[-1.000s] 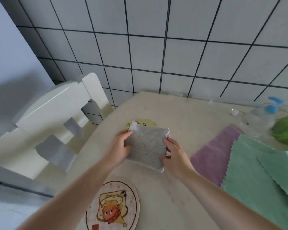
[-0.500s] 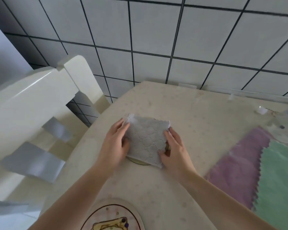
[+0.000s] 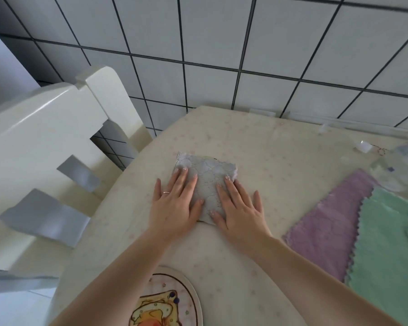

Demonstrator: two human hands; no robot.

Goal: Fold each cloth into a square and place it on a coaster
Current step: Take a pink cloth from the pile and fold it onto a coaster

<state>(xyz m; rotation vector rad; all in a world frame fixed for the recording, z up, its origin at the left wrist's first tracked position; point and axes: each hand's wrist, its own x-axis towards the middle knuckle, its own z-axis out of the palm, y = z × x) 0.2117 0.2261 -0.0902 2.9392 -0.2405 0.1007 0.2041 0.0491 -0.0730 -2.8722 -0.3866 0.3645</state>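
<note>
1. The grey cloth (image 3: 206,184), folded to a rough square, lies on the table (image 3: 269,161) near its left edge. It probably covers a coaster, since a sliver of yellowish rim peeks out at its far edge.
2. The left hand (image 3: 174,205) lies flat with fingers straight, pressing the cloth's left side. It grips nothing.
3. The right hand (image 3: 239,211) does the same on the right side, palm down and fingers spread. I take this as smoothing, so the folds stay shut.
4. A second coaster (image 3: 167,302), with a cartoon print, sits uncovered at the near edge, likely for the next cloth.
5. The purple cloth (image 3: 327,220) and green cloth (image 3: 386,255) lie unfolded to the right, overlapping, well apart from the hands.
</note>
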